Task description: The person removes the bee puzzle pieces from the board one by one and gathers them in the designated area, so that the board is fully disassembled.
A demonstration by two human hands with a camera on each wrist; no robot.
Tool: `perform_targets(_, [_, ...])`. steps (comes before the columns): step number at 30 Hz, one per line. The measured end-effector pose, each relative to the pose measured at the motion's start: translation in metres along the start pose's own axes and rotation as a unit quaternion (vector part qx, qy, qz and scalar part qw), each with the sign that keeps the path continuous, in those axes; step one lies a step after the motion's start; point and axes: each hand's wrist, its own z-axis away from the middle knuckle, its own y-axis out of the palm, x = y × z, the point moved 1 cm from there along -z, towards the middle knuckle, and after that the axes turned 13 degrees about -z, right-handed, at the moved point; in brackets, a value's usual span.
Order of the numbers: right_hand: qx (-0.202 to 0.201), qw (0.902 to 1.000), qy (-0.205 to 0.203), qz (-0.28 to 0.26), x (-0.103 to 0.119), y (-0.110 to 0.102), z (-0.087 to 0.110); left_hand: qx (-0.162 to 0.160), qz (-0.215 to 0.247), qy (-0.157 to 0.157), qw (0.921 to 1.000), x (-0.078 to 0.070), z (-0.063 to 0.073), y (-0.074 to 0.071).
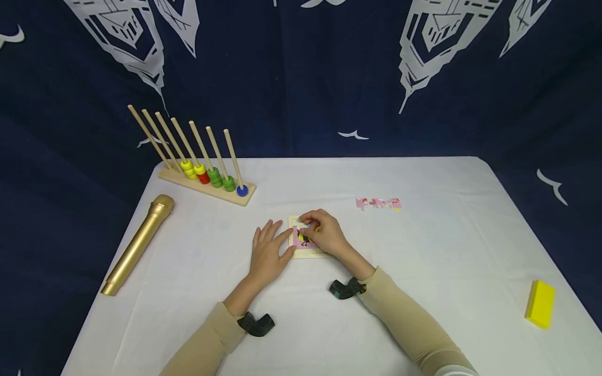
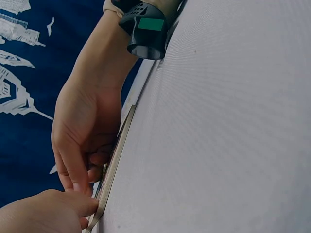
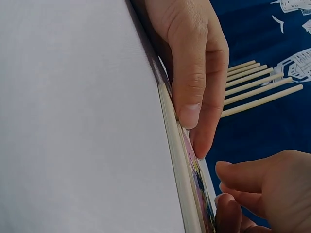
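A small wooden picture puzzle [image 1: 307,253] with a pale frame lies flat on the white table, showing a black-and-yellow cartoon figure on pink. My left hand [image 1: 270,256] lies at the frame's left side with fingers spread, its thumb touching the edge. Over the upper part of the puzzle is my right hand [image 1: 325,232], its fingers bent and bunched close to the picture. Whether a piece is between those fingers is hidden. In the right wrist view the frame [image 3: 177,160] runs edge-on beneath the left thumb. Several pink puzzle pieces [image 1: 378,203] sit in a row behind and to the right.
A wooden peg stand [image 1: 207,190] with colored beads stands at the back left. The gold microphone [image 1: 138,245] lies along the left edge of the table. Near the right edge rests a yellow block [image 1: 540,304]. Behind the table hangs a dark blue patterned cloth [image 1: 301,94].
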Motion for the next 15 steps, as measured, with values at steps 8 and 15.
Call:
perform_targets(8, [0.002,0.9982,-0.006,0.060,0.0007,0.0027,0.0000,-0.007,-0.003,-0.001,1.0000,0.0003,0.0011,-0.0002])
perform_targets(15, [0.001,0.9956,-0.015,0.093,-0.0006,0.0035,0.0016,-0.006,-0.005,0.000,1.0000,-0.0003,0.0006,0.0009])
